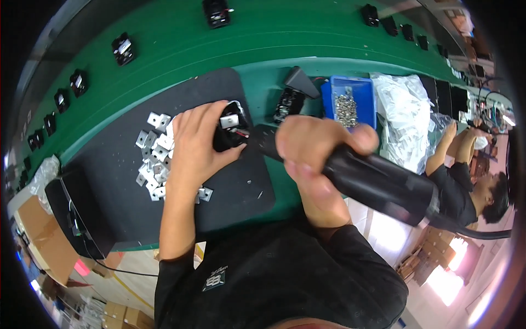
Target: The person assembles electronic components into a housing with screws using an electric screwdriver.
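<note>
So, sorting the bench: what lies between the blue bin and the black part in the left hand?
In the head view, another black part lies between blue bin and held part.

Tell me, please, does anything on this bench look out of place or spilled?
Only small things: two tiny loose bits lie on the black rubber mat, apart from the heap of small silver metal brackets beside the left hand.

A mat [230, 181] lies on the bench [181, 49], with brackets [153, 159] on its left part. Right of the mat stands a bin [329, 101] holding screws [346, 107]; bags [405, 120] lie right of it.
</note>
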